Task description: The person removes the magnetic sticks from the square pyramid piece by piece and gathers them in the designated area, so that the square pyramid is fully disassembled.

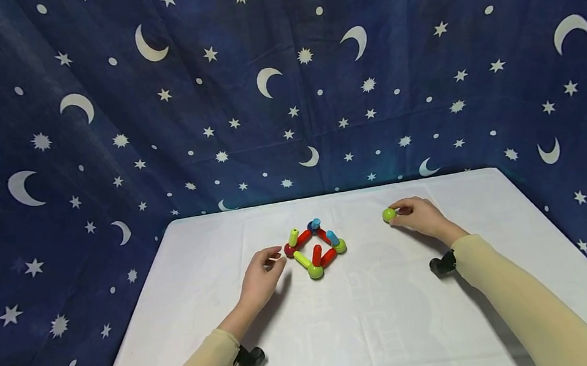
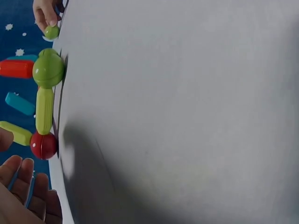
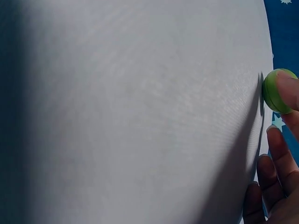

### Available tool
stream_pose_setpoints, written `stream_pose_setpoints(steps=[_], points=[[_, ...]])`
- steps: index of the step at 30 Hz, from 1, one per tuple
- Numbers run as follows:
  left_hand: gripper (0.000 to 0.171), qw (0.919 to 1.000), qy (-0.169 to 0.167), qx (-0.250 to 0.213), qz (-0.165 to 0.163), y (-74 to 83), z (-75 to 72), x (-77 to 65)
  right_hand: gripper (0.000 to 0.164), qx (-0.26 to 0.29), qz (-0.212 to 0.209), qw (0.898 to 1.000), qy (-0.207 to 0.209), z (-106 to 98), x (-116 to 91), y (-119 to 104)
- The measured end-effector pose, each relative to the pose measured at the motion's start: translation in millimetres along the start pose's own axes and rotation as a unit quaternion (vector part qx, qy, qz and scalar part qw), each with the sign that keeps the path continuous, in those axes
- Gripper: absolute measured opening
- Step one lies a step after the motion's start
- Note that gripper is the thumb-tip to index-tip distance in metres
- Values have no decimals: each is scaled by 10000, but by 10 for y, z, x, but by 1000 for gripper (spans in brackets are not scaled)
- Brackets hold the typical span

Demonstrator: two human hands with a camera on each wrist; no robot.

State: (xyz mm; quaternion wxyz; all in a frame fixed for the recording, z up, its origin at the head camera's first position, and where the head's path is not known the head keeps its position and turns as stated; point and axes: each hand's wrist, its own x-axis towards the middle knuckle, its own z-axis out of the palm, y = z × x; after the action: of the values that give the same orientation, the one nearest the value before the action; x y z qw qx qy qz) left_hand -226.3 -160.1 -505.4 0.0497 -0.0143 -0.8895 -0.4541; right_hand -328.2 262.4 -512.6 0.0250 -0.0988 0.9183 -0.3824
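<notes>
My right hand pinches a small green ball between thumb and fingers, low over the right part of the table. In the right wrist view the thumb lies across that ball. A square frame of balls and short rods lies mid-table. Its corners are a dark red ball, a blue ball and two green balls, the front one closest to me. Short rods stick up from the corners, among them a yellow-green rod. My left hand stays beside the red ball, fingers loosely bent, holding nothing.
A white cloth covers the table. Behind it hangs a dark blue curtain with moons and stars, meeting the table's back edge. Black wrist cameras are strapped on both wrists, the left one close over the cloth.
</notes>
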Motion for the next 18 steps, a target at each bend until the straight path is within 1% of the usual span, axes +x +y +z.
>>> stream_pose_setpoints(steps=[6, 18], points=[[37, 10000, 5, -62, -8, -51, -20, 35, 50, 48, 28, 10000, 35, 13, -3, -13], [38, 10000, -53, -8, -55, -67, -49, 79, 52, 1, 6, 10000, 23, 7, -10, -8]])
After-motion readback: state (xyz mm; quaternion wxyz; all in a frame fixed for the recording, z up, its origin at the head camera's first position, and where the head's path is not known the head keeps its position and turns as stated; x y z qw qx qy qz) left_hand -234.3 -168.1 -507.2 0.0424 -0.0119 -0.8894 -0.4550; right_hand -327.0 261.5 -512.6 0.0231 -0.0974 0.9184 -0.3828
